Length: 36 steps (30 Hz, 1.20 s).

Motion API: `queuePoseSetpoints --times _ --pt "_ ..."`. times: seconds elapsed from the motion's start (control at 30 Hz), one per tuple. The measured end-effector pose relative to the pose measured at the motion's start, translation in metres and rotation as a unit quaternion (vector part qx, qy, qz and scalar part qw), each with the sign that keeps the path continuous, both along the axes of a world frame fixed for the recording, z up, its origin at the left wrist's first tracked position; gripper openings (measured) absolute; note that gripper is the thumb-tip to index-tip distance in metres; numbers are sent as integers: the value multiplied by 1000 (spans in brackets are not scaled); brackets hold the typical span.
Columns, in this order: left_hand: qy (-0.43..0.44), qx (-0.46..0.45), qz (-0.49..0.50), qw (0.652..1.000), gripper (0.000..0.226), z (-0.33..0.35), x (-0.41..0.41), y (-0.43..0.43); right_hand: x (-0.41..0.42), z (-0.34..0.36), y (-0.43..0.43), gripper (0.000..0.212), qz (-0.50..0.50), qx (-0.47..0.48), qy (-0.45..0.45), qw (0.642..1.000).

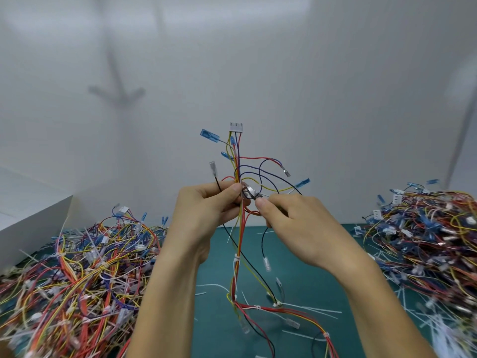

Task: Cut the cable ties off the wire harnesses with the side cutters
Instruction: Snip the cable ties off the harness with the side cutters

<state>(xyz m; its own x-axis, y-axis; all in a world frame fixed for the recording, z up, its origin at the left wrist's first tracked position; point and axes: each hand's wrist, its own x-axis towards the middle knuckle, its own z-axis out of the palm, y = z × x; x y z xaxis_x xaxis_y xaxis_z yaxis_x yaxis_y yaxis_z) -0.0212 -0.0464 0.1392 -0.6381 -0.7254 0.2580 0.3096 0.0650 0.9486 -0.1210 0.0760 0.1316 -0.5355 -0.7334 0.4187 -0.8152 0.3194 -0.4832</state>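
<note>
My left hand [206, 205] pinches a wire harness [238, 161] of red, yellow, blue and black wires and holds it upright over the mat. A white connector [236, 127] tops it, and blue terminals fan out. My right hand [291, 220] grips the side cutters [249, 191], whose metal jaws sit against the bundle right beside my left thumb. The handles are hidden inside my right hand. Lower down the harness, white cable ties [236, 259] still wrap the wires, and the tail trails onto the mat.
A big tangle of harnesses [77, 270] lies at the left on the green mat [216, 254], and another pile [426, 241] at the right. Cut white tie pieces [315, 310] are scattered on the mat. A white box [31, 228] stands at the far left, before a white wall.
</note>
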Motion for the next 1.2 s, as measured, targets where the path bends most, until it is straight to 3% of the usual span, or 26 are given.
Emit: queuePoseSetpoints --times 0.2,0.53,1.2 --pt "24 6 9 1000 13 -1 -6 7 -2 2 4 52 -20 4 3 1000" --pt "49 -7 56 997 7 -4 -13 7 3 -1 -1 54 -25 -5 0 1000" --pt "64 -56 81 993 10 -4 -15 6 3 5 3 54 -7 -38 -40 998"
